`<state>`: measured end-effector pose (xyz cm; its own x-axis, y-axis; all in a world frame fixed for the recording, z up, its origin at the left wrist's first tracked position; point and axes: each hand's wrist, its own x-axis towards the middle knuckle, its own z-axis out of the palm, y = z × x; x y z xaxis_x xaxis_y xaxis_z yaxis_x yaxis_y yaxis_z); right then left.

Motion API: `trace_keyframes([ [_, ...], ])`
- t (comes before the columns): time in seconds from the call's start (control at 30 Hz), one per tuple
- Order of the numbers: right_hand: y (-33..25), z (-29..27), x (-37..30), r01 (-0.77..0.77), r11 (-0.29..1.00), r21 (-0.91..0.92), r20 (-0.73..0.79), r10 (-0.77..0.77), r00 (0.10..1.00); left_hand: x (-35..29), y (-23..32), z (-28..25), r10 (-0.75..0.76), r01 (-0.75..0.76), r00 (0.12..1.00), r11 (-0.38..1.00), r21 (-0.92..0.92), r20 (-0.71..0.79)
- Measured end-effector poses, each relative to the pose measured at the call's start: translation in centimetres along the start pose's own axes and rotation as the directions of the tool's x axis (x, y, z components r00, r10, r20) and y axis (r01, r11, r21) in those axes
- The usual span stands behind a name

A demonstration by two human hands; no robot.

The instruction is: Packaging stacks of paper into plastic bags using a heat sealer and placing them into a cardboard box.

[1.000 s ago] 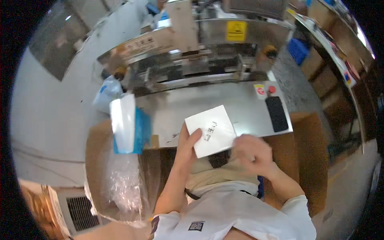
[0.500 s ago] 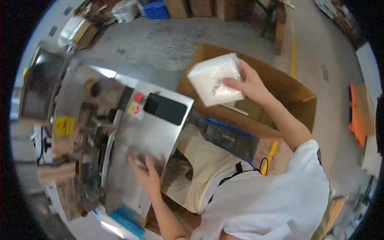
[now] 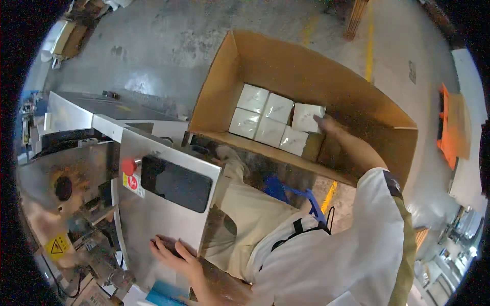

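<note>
A large open cardboard carton (image 3: 306,56) stands on the right, with several white square film-wrapped packets (image 3: 270,130) lying in two rows inside. My right hand (image 3: 329,125) reaches down into it, slightly blurred, and grips one more white wrapped packet (image 3: 306,116) by its right edge. That packet sits beside the far row, a little tilted. My left hand (image 3: 176,257) lies with fingers spread on the metal top (image 3: 153,219) of a machine and holds nothing. Farther up that top lie a black phone (image 3: 176,183) and a red push button (image 3: 129,167).
The machine's mechanism, with a yellow warning label (image 3: 58,247), fills the left side. A blue item (image 3: 166,295) lies near my left forearm. Under the carton's near side is a blue plastic frame (image 3: 286,191). An orange object (image 3: 447,127) stands at far right.
My right hand has lowered the white packet from above the carton into it. The view has shifted, showing the packets inside. My left hand stays over the machine top.
</note>
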<state>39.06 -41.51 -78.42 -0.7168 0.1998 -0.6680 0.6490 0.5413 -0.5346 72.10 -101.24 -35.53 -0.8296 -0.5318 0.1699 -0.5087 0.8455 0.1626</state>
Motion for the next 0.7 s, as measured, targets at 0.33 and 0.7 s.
trace_keyframes([
  [0.33,4.8,5.1,5.6,0.325,0.907,-0.268,-0.04,-0.348,0.937,1.1,2.2,-2.0,-0.064,0.061,0.995,0.997,0.046,0.072],
  [0.7,-25.8,4.6,-17.6,0.809,0.515,-0.282,0.464,-0.665,0.585,-1.9,-2.1,-8.2,-0.324,0.325,0.938,0.7,-0.635,0.124],
])
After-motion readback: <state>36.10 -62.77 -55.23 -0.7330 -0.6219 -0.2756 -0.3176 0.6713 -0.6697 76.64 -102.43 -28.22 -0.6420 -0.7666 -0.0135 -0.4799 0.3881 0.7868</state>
